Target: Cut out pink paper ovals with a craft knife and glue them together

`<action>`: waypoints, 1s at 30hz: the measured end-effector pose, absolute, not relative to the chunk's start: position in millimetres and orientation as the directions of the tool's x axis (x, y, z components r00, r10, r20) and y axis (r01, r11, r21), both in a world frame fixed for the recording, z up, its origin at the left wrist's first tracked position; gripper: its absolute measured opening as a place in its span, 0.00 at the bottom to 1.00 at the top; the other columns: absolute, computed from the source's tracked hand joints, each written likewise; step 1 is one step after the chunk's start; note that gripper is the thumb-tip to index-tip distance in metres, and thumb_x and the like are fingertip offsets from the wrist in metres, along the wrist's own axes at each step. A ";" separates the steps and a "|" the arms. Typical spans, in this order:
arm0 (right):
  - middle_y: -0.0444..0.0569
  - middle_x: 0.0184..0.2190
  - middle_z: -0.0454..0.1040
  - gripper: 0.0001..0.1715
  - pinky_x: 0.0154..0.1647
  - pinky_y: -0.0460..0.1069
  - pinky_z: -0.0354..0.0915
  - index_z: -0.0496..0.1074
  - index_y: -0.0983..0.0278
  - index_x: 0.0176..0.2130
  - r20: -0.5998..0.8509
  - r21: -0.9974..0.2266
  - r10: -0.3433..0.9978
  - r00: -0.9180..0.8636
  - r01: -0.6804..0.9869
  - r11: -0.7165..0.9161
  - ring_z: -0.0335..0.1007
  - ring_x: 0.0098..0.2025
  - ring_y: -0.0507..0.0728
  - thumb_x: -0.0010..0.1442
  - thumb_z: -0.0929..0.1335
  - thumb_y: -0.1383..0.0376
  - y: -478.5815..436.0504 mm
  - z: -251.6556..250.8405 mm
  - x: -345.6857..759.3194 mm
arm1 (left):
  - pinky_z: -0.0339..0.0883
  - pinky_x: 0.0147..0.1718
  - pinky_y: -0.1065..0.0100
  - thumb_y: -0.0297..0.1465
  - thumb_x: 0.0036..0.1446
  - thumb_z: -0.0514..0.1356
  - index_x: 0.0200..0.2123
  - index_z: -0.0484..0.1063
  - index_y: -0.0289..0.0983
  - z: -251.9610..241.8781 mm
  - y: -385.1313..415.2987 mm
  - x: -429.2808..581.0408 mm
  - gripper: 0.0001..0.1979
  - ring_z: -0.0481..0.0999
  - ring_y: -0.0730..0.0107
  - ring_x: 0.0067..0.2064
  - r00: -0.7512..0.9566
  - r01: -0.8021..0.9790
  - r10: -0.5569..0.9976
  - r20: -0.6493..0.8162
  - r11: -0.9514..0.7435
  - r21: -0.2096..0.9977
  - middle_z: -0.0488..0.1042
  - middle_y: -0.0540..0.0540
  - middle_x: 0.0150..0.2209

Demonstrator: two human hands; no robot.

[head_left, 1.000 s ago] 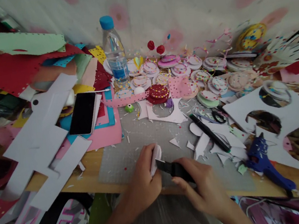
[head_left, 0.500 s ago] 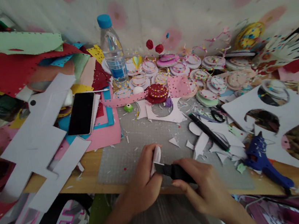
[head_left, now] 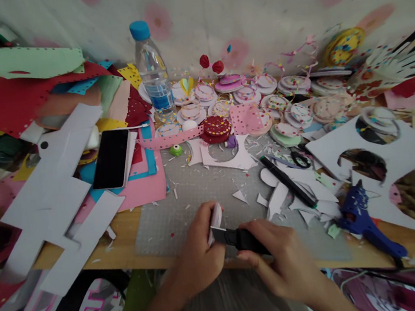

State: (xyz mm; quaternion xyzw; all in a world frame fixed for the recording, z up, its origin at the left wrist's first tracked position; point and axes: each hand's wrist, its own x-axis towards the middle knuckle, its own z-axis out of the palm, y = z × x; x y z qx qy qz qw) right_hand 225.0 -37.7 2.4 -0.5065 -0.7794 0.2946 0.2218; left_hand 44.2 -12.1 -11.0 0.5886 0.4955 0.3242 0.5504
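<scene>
A craft corner, perhaps at home, is filling this desk (head_left: 127, 227): decorated discs (head_left: 216, 128) are crowding together; a glue gun (head_left: 366, 229) is lying near paper scraps (head_left: 324, 191).

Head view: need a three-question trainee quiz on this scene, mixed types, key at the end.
1. Which hand holds the black cutter, and what does the other hand hold?

2. True or false: the phone lies with its dark screen facing up.

3. Which of these lies nearest the blue glue gun?
a) the water bottle
b) the black marker
c) the green toy

Key:
1. The right hand holds it; the left hand holds a white piece.
2. True.
3. b
</scene>
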 end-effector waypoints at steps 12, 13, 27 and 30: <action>0.48 0.28 0.72 0.19 0.27 0.48 0.57 0.67 0.64 0.39 0.049 -0.690 0.929 -0.367 0.660 0.297 0.69 0.28 0.57 0.68 0.60 0.52 -38.7 1.5 226.7 | 0.63 0.40 0.65 0.19 0.41 0.51 0.45 0.67 0.37 -8.1 -12.2 47.8 0.25 0.70 0.65 0.39 0.235 0.321 0.956 -0.175 0.093 0.942 0.71 0.48 0.38; 0.48 0.28 0.72 0.19 0.27 0.48 0.57 0.67 0.64 0.38 0.050 -0.691 0.930 -0.365 0.660 0.296 0.69 0.28 0.57 0.68 0.60 0.52 -39.0 1.7 226.7 | 0.63 0.40 0.65 0.19 0.41 0.51 0.46 0.66 0.38 -8.7 -12.6 47.2 0.25 0.71 0.64 0.40 0.241 0.323 0.956 -0.170 0.086 0.942 0.71 0.48 0.38; 0.50 0.27 0.73 0.22 0.26 0.48 0.59 0.68 0.64 0.38 0.105 -0.633 0.930 -0.352 0.698 0.336 0.71 0.28 0.58 0.68 0.58 0.50 -38.7 4.1 220.5 | 0.62 0.48 0.62 0.16 0.42 0.50 0.50 0.62 0.40 -17.7 -14.8 43.1 0.29 0.68 0.61 0.48 0.259 0.339 0.966 0.013 -0.103 0.935 0.68 0.45 0.44; 0.50 0.26 0.73 0.22 0.25 0.48 0.60 0.69 0.65 0.38 0.127 -0.597 0.948 -0.291 0.741 0.308 0.72 0.26 0.58 0.68 0.58 0.51 -36.2 -2.7 230.6 | 0.62 0.49 0.62 0.16 0.47 0.50 0.52 0.61 0.41 -18.3 -18.8 39.1 0.29 0.68 0.62 0.49 0.263 0.333 0.962 0.075 -0.164 0.928 0.68 0.45 0.46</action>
